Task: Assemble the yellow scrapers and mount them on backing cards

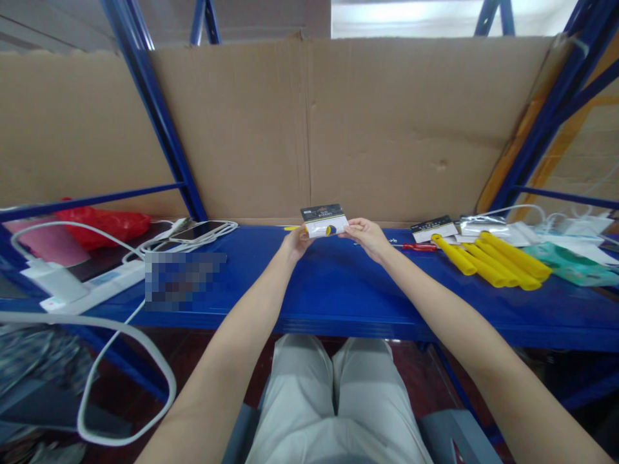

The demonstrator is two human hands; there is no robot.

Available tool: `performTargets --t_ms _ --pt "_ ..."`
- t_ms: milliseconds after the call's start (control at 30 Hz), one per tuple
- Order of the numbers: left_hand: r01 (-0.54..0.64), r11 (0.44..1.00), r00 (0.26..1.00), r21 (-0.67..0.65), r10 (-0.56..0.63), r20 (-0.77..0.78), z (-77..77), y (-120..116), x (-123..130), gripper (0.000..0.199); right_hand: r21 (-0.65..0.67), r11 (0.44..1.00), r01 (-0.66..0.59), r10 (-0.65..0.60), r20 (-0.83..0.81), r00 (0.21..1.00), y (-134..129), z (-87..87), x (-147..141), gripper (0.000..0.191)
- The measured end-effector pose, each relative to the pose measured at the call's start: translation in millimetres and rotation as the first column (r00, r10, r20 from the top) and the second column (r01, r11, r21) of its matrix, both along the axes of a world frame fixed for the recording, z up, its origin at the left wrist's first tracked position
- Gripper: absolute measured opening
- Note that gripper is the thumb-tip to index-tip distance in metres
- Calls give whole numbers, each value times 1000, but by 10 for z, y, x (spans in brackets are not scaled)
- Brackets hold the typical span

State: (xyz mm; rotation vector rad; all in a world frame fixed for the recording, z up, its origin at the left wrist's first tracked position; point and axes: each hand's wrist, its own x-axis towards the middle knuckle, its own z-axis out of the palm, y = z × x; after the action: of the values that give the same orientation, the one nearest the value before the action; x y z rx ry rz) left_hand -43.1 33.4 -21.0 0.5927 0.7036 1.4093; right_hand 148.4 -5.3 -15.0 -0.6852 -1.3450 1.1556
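Above the back part of the blue table (329, 283), a small black-and-white packaging card (325, 221) is held up between both hands. It has a hang hole at the top and a yellow and dark patch near its lower edge. My left hand (296, 242) pinches its left end, and my right hand (367, 237) grips the right end with fingertips. Whether something sits inside the packaging, I cannot tell. A bit of something yellow (290, 228) shows behind my left hand. Right of my right hand lies a red-handled screwdriver (420, 247).
Several yellow tube-like handles (500, 261) lie at the right, before another black-and-white card (434, 229) and a green packet (575, 263). At the left are a white power strip (94, 287), cables, a phone (200, 231) and a red bag (109, 225). Cardboard (367, 129) walls the back.
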Motion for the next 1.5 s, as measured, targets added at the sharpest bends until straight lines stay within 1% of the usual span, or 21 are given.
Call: performTargets --t_ms 167,267,433,567,733,933,1033,1200,1267,1367,1500 --pt "14 1000 997 -13 -15 -82 35 -129 10 24 -2 1000 -15 15 17 1000 -4 0 -2 27" --pt "4 1000 994 -31 -7 -105 58 -193 16 25 -8 1000 -25 25 -1 1000 -20 10 -9 28" --pt "21 999 989 -48 -28 -143 106 -260 49 23 -13 1000 -28 28 -4 1000 -38 19 -26 30" --pt "6 997 986 -81 -19 -165 163 -324 105 25 -36 999 -6 6 -8 1000 -31 4 -39 30" --pt "25 996 982 -83 -40 -182 188 -390 144 25 -55 998 35 -36 -16 999 -31 -3 -48 31" --pt "21 998 983 -56 -31 -182 171 -351 145 24 -43 995 93 -93 10 996 -22 -2 -35 33" --pt "48 998 981 -39 -55 -186 157 -317 135 22 -49 992 116 -115 19 993 -7 -12 -21 33" --pt "68 997 980 -47 -76 -186 136 -281 103 22 -53 995 86 -85 19 996 11 -36 -19 32" --pt "51 996 980 -68 -63 -190 136 -269 94 22 -62 995 78 -77 18 997 14 -47 -28 31" --pt "-5 995 978 -95 -15 -208 138 -245 86 27 -69 996 65 -64 10 998 13 -61 -45 29" --pt "-68 988 980 -142 40 -195 116 -189 80 32 -69 996 49 -48 9 999 6 -67 -55 29"
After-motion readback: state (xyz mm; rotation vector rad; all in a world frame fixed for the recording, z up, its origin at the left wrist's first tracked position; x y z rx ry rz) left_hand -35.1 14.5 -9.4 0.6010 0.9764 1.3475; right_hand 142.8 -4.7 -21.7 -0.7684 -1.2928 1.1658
